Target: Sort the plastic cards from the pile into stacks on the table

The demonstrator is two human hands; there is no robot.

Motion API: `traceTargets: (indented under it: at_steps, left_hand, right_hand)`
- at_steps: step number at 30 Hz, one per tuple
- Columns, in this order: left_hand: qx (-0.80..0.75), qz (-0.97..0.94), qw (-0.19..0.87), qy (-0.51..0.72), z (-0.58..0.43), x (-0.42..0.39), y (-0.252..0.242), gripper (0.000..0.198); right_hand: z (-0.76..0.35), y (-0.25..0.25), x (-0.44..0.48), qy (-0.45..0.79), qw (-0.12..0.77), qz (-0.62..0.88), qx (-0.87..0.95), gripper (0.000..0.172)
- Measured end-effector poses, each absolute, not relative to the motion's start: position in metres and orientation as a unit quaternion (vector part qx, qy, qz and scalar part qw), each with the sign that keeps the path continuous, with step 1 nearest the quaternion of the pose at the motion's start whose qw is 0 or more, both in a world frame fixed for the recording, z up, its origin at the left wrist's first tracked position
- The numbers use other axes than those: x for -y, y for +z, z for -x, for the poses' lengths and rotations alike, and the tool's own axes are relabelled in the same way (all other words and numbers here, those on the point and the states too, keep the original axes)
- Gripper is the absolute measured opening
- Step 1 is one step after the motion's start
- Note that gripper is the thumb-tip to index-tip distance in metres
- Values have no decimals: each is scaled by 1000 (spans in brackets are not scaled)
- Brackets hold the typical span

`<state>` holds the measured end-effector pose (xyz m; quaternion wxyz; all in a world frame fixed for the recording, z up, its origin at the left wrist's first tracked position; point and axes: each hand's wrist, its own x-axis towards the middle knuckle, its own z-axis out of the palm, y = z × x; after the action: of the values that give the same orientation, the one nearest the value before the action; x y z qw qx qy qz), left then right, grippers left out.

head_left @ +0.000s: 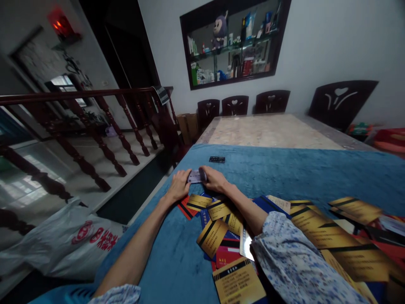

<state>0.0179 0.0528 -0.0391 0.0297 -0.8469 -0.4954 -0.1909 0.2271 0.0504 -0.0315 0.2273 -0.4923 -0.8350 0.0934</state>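
Observation:
Both my hands hold one pale card (195,176) between them, low over the blue cloth (284,173). My left hand (179,185) pinches its left end, fingers curled. My right hand (214,178) grips its right end. Just below my hands lies a loose heap of gold, red and blue cards (218,219), partly under my right forearm. A single black card (217,159) lies flat on the cloth a little beyond my hands.
More gold cards (344,240) spread across the cloth at the right. Beyond the cloth is the bare marble tabletop (268,131) with dark chairs (234,105) behind it. A white plastic bag (66,240) sits at the left, near a wooden railing (95,126).

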Motion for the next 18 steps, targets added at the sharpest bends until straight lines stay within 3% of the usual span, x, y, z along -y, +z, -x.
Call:
traceTargets:
  at_steps: [9,18]
  left_hand:
    - [494,850,51,-175,-25,-61,-25,56]
    - [465,874,55,-128,-50,-68,-7,56]
  right_hand:
    - [-227,-8,-55,86,176,541,818,39]
    - [-253,-18,-60,117,261,530,798,50]
